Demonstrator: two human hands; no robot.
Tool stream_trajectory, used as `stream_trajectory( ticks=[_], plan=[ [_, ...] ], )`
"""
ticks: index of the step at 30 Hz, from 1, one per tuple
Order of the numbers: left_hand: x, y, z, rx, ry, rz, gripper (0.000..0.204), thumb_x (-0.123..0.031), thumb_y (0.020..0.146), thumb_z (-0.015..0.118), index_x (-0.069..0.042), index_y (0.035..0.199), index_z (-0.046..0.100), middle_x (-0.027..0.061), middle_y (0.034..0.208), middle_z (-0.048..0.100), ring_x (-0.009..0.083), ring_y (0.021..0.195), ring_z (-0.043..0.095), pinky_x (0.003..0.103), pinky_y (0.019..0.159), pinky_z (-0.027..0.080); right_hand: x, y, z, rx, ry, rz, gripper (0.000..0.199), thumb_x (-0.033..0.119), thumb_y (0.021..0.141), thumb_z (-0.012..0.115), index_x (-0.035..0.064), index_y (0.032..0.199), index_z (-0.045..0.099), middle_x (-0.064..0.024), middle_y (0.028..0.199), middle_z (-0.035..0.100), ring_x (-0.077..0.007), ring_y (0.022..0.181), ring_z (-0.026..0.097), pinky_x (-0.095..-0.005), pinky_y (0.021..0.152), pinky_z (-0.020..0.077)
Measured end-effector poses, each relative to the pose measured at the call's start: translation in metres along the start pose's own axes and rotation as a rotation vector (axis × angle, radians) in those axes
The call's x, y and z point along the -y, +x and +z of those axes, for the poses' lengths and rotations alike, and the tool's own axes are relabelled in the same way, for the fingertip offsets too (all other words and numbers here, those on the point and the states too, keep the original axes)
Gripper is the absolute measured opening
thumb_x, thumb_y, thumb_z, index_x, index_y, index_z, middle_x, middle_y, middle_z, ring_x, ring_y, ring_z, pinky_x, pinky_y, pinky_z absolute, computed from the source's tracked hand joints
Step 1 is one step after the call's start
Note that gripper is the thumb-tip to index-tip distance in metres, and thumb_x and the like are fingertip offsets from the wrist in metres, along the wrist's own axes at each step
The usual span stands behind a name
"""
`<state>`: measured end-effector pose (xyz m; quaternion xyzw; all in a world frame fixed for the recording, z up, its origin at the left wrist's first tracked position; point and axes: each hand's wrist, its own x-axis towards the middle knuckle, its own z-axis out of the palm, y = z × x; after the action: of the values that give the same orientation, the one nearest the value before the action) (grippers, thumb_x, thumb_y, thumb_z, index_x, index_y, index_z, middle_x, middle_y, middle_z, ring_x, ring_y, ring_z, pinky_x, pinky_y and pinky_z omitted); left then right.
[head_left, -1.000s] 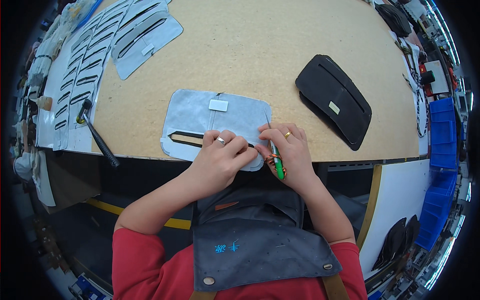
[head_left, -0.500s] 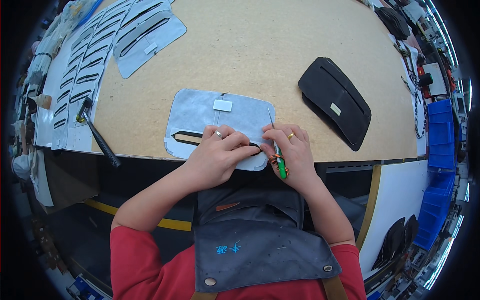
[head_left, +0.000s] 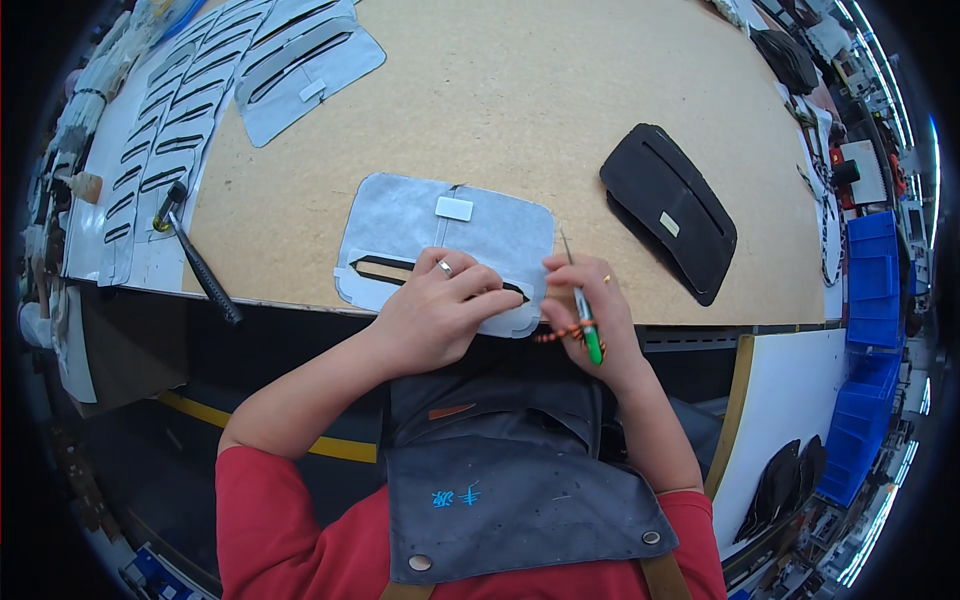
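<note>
Two hands work a grey slotted panel at the near edge of a workbench.

Nearest is a dark apron bib over a red shirt. Just past it, the left hand lies flat on the grey panel, fingers together and pressing its lower edge beside the long dark slot; a ring shows on one finger. The right hand, just right of the panel, has its fingers curled tight around a thin green-handled tool whose metal tip points up along the panel's right edge. The panel is matte, rounded at the corners, with a small white tab near its top. Right of the panel lies a black curved piece; left of it, a black-handled hammer; beyond that, rows of similar grey panels on the chipboard bench.
</note>
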<state>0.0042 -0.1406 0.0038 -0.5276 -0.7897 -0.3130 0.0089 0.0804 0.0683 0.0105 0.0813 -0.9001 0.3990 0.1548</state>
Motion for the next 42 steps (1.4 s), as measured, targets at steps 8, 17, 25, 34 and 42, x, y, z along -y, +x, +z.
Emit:
stream_trajectory(
  ticks=[8,17,25,34,42],
  plan=[
    [0.0,-0.001,-0.056,0.065,-0.095,-0.107,0.031,-0.006,0.076,0.066,-0.009,0.106,0.059,0.0056,0.102,0.058,0.0224,0.096,0.055,0.039,0.096,0.028,0.004,-0.01,-0.008,0.03,-0.307,-0.393,0.024,0.01,0.07,0.066,0.0064,0.093,0.062,-0.0069,0.098,0.063,-0.0241,0.09,0.063,-0.0359,0.078,0.0515],
    [0.04,-0.016,-0.063,-0.394,-0.79,-0.491,0.03,0.002,0.091,0.051,-0.002,0.121,0.048,0.0055,0.104,0.057,0.0105,0.092,0.056,0.025,0.085,0.047,0.006,0.02,-0.023,-0.219,0.356,0.338,0.011,0.01,0.086,0.066,0.0006,0.085,0.061,-0.002,0.063,0.056,-0.006,0.057,0.052,-0.0214,0.051,0.0401],
    [0.053,-0.012,-0.042,-0.387,-0.747,-0.584,0.03,-0.004,0.096,0.043,-0.004,0.126,0.044,0.0057,0.097,0.059,0.0105,0.091,0.056,0.025,0.083,0.046,-0.015,0.024,-0.005,-0.219,0.393,0.469,0.018,0.018,0.09,0.063,0.0014,0.084,0.062,0.0033,0.058,0.049,-0.0026,0.054,0.043,-0.0217,0.047,0.0336],
    [0.064,-0.016,-0.042,-0.406,-0.718,-0.593,0.028,-0.007,0.097,0.043,-0.004,0.125,0.046,0.0054,0.099,0.058,0.0085,0.085,0.053,0.023,0.078,0.045,-0.006,0.022,-0.018,-0.409,0.14,0.138,0.009,0.007,0.087,0.065,0.0019,0.094,0.062,-0.0016,0.072,0.058,-0.0055,0.064,0.053,-0.0211,0.056,0.0425],
    [0.093,-0.019,-0.075,-0.515,-0.453,-0.536,0.02,-0.01,0.095,0.048,-0.001,0.111,0.056,0.0064,0.1,0.061,0.0107,0.085,0.055,0.026,0.081,0.046,-0.047,0.029,-0.129,-0.926,0.491,0.497,0.02,0.015,0.092,0.059,-0.001,0.104,0.06,-0.0088,0.083,0.064,-0.012,0.072,0.061,-0.0229,0.067,0.0511]
  ],
)
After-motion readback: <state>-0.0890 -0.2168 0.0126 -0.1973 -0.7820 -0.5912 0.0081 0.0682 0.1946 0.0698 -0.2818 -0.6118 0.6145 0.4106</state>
